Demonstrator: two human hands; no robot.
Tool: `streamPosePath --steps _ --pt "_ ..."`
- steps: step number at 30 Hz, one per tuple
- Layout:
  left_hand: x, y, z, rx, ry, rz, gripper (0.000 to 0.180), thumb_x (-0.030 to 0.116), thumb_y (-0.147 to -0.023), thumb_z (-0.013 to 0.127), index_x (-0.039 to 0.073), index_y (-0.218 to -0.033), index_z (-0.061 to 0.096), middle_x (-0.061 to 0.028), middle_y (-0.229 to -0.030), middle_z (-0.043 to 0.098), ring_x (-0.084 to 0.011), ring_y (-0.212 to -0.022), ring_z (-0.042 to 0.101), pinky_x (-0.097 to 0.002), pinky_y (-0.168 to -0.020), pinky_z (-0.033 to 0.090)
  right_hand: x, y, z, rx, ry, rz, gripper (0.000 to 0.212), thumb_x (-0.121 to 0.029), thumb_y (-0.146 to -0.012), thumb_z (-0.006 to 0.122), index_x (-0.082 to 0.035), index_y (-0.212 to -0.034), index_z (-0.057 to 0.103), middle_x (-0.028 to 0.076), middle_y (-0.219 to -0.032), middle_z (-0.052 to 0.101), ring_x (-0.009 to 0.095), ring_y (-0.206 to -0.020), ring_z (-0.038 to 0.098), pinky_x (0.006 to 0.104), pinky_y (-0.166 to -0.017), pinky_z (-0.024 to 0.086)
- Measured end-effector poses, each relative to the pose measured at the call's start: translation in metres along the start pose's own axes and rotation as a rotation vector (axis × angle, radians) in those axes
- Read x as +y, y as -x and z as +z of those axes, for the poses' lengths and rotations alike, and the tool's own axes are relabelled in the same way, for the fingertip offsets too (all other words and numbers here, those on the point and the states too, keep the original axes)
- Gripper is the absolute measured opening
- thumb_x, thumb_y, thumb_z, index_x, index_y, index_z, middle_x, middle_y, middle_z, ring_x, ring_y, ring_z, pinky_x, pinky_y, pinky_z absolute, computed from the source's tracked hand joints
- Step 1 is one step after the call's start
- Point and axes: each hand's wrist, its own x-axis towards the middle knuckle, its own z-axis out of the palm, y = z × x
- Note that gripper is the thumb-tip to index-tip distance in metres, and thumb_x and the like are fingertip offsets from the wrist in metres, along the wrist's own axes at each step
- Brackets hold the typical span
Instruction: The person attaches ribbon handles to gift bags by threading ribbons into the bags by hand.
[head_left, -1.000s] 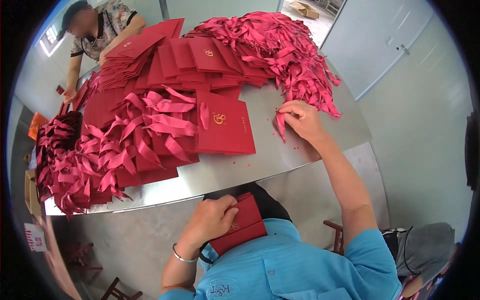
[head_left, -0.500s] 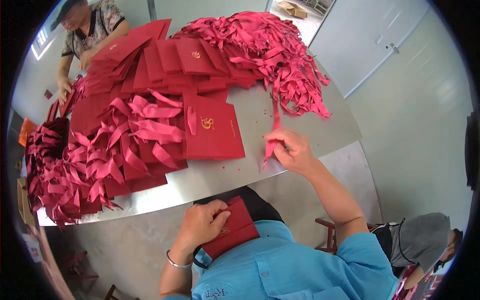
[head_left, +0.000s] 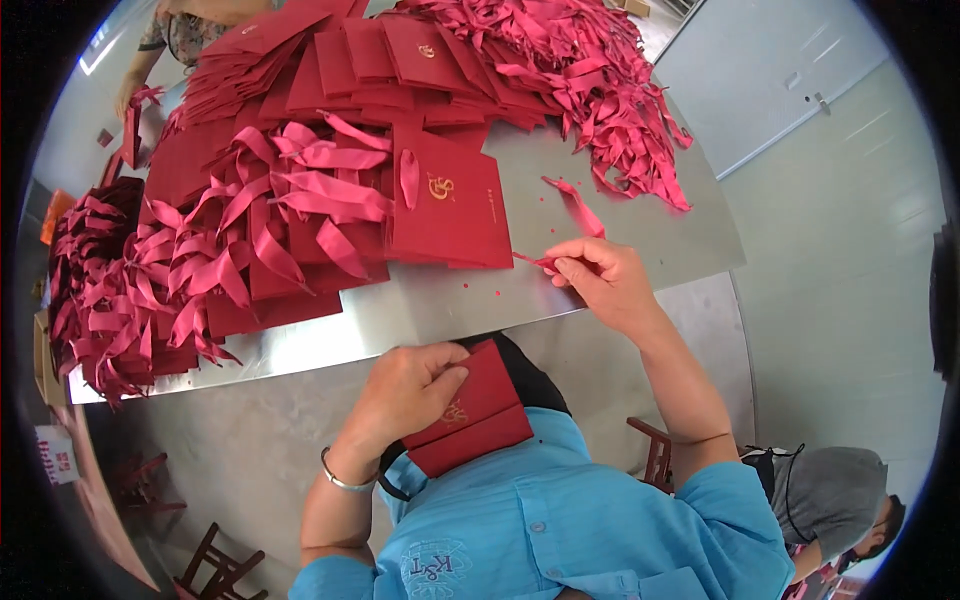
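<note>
My left hand (head_left: 405, 388) grips a small stack of red folded bags (head_left: 478, 410) with a gold emblem, held against my blue shirt below the table edge. My right hand (head_left: 598, 280) pinches one red ribbon (head_left: 572, 212) near the front of the metal table (head_left: 610, 240); the ribbon trails up and away over the tabletop. Just left of that hand lies a pile of flat red bags (head_left: 445, 210), the top one showing a ribbon loop and gold emblem.
Rows of red bags with ribbons (head_left: 240, 240) cover the table's left half. A heap of loose red ribbons (head_left: 590, 80) lies at the far right. Another person (head_left: 170, 40) stands at the far left end. A wooden chair (head_left: 215, 570) is below.
My right hand has drawn a ribbon from the far heap back toward the table's front edge. My left hand has kept the bags against my chest.
</note>
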Motion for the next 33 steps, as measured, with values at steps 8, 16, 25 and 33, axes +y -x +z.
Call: streamPosePath --steps 8,16,25,33 --pt "-0.015 -0.008 0.014 -0.085 0.121 -0.028 0.011 0.003 -0.090 0.059 -0.002 -0.098 0.065 0.0011 -0.073 0.060 -0.0047 -0.069 0.050 -0.0225 -0.062 0.044 -0.003 0.035 0.032 -0.061 0.013 -0.123 0.007 0.001 -0.091 0.055 -0.001 -0.094 0.061 0.001 -0.076 0.058 0.007 -0.064 0.050 0.0243 -0.056 0.042" --pt "-0.012 -0.006 0.007 -0.175 0.294 -0.124 0.014 0.002 -0.094 0.056 -0.003 -0.105 0.064 0.0008 -0.084 0.063 -0.0049 -0.079 0.052 -0.0220 -0.071 0.045 -0.008 0.062 0.047 -0.151 0.042 -0.202 0.008 -0.005 -0.085 0.070 -0.001 -0.086 0.063 0.004 -0.071 0.060 0.008 -0.061 0.053 0.0235 -0.053 0.041" --pt "-0.012 -0.007 -0.006 -0.313 0.507 -0.120 0.019 0.000 -0.095 0.052 -0.003 -0.110 0.063 -0.0009 -0.095 0.065 -0.0066 -0.089 0.056 -0.0228 -0.081 0.047 0.001 0.072 0.048 -0.174 -0.109 -0.095 0.010 0.003 -0.084 0.067 0.001 -0.094 0.066 0.007 -0.085 0.065 0.010 -0.073 0.064 0.0211 -0.060 0.049" --pt "-0.017 -0.010 -0.003 -0.351 0.567 -0.173 0.020 -0.002 -0.095 0.049 -0.003 -0.110 0.062 -0.0020 -0.098 0.065 -0.0075 -0.091 0.056 -0.0223 -0.083 0.046 -0.003 0.068 0.051 -0.136 0.090 -0.266 0.013 0.003 -0.081 0.069 -0.002 -0.093 0.068 0.007 -0.087 0.063 0.013 -0.069 0.058 0.0245 -0.058 0.046"
